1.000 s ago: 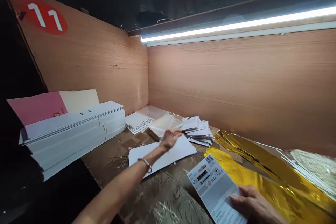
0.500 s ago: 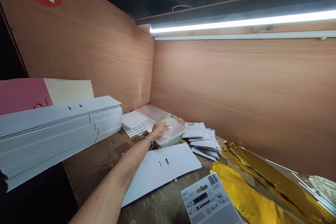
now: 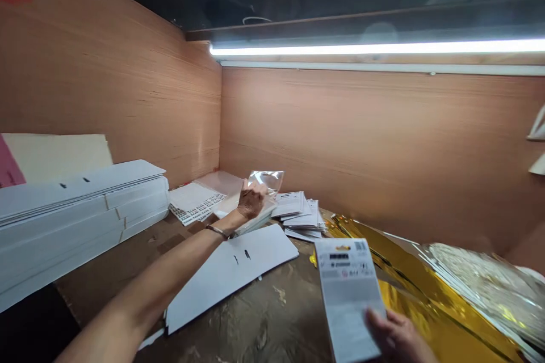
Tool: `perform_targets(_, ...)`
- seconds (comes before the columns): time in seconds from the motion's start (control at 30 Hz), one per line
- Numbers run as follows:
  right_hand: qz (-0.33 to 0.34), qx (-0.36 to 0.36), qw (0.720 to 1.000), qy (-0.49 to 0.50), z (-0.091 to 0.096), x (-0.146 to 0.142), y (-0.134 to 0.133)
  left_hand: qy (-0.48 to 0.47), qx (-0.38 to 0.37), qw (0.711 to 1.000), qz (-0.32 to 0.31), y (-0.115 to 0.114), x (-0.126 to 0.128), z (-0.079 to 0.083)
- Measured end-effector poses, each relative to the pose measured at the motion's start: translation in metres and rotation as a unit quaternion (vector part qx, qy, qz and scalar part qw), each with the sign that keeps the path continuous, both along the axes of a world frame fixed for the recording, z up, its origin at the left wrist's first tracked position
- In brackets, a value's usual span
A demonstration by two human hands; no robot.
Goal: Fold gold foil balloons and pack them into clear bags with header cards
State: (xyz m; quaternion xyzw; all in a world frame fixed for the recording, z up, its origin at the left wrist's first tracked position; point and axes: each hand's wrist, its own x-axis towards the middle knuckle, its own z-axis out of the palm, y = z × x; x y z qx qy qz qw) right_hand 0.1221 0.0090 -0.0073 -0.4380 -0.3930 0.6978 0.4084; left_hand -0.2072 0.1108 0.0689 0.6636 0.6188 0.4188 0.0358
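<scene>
Printed card [image 3: 348, 298], stiff and glossy, is held up in the right hand [image 3: 395, 337] at the lower right of the view, with a barcode and a small yellow tab at its top edge. The right fingers lie together along its lower edge, slightly blurred, with the thumb hidden behind the card. Beneath it, crumpled gold foil [image 3: 430, 295] spreads across the bench, and a pack of silvery foil sheets [image 3: 489, 289] lies beyond, its white edges fanned.

The bench top [image 3: 264, 317] is rough brown board, scuffed and stained. On it lies one flat white cardboard blank [image 3: 232, 278] with two small black marks. The left forearm crosses just above this blank, with a thin metal bracelet [image 3: 218, 231] at the wrist. The left hand [image 3: 252, 201] sits on a low pile of clear plastic sleeves [image 3: 251, 215], and a clear plastic bag [image 3: 266, 181] rises behind its knuckles. The left fingers are bunched at the bag, but whether they pinch it cannot be told.

Right of that hand is a loose pile of white printed leaflets [image 3: 300, 212]. To its left lies a sheet of black-and-white labels [image 3: 196, 201]. Farther left is a long stack of white flat cardboard [image 3: 80, 210], with a cream-and-pink board [image 3: 55, 159] leaning behind it. Two plywood walls [image 3: 323, 142] meet behind everything, under a glowing white tube light [image 3: 374, 48].
</scene>
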Motion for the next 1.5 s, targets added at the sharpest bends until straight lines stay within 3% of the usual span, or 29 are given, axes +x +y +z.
perform_targets(0.03, -0.037, -0.004, 0.999, 0.011, 0.008, 0.004, 0.002, 0.098, 0.036, 0.994, -0.033, -0.013, 0.021, -0.003)
perform_targets(0.1, -0.108, 0.013, 0.993, 0.035, 0.022, 0.010, 0.009, 0.281, 0.119, 0.948, -0.089, -0.047, 0.068, -0.018)
perform_targets(0.17, -0.117, 0.029, 0.992, 0.038, 0.028, 0.013, 0.015, 0.359, 0.170, 0.909, -0.126, -0.086, 0.113, -0.038)
perform_targets(0.27, -0.089, 0.019, 0.996, 0.008, 0.023, 0.017, 0.017, 0.349, 0.223, 0.895, -0.169, -0.133, 0.163, -0.065)
perform_targets(0.4, -0.095, -0.009, 0.995, 0.001, 0.012, 0.033, 0.004, 0.240, 0.195, 0.923, -0.228, -0.161, 0.182, -0.073)
perform_targets(0.47, -0.113, -0.016, 0.993, 0.018, 0.013, 0.046, -0.004, 0.130, 0.166, 0.951, -0.226, -0.161, 0.176, -0.065)
perform_targets(0.53, -0.119, -0.008, 0.992, 0.035, 0.018, 0.058, -0.009, -0.024, 0.104, 0.978, -0.180, -0.155, 0.166, -0.057)
perform_targets(0.6, -0.103, 0.004, 0.994, 0.036, 0.023, 0.066, -0.010, -0.185, -0.028, 0.970, -0.158, -0.146, 0.160, -0.051)
perform_targets(0.63, -0.092, 0.005, 0.995, 0.028, 0.025, 0.069, -0.010, -0.252, -0.114, 0.945, -0.174, -0.143, 0.158, -0.050)
perform_targets(0.7, -0.082, 0.000, 0.997, 0.006, 0.028, 0.072, -0.007, -0.353, -0.269, 0.863, -0.241, -0.141, 0.160, -0.051)
perform_targets(0.77, -0.081, 0.005, 0.997, -0.007, 0.029, 0.070, -0.003, -0.414, -0.344, 0.791, -0.291, -0.146, 0.166, -0.054)
perform_targets(0.87, -0.083, 0.028, 0.996, 0.001, 0.033, 0.063, 0.004, -0.471, -0.354, 0.750, -0.299, -0.160, 0.179, -0.062)
perform_targets(0.97, -0.087, 0.043, 0.995, -0.023, 0.039, 0.056, 0.010, -0.519, -0.382, 0.719, -0.260, -0.165, 0.189, -0.072)
perform_targets(1.13, -0.126, 0.117, 0.979, -0.109, 0.050, 0.066, 0.006, -0.594, -0.370, 0.693, -0.174, -0.145, 0.187, -0.080)
perform_targets(1.2, -0.091, 0.103, 0.984, -0.115, 0.050, 0.077, -0.008, -0.611, -0.356, 0.691, -0.148, -0.136, 0.180, -0.081)
perform_targets(1.33, 0.038, 0.002, 0.995, -0.093, 0.035, 0.092, -0.055, -0.640, -0.320, 0.687, -0.128, -0.125, 0.171, -0.083)
perform_targets(1.5, 0.140, -0.081, 0.986, -0.033, 0.009, 0.078, -0.099, -0.658, -0.323, 0.666, -0.139, -0.122, 0.173, -0.084)
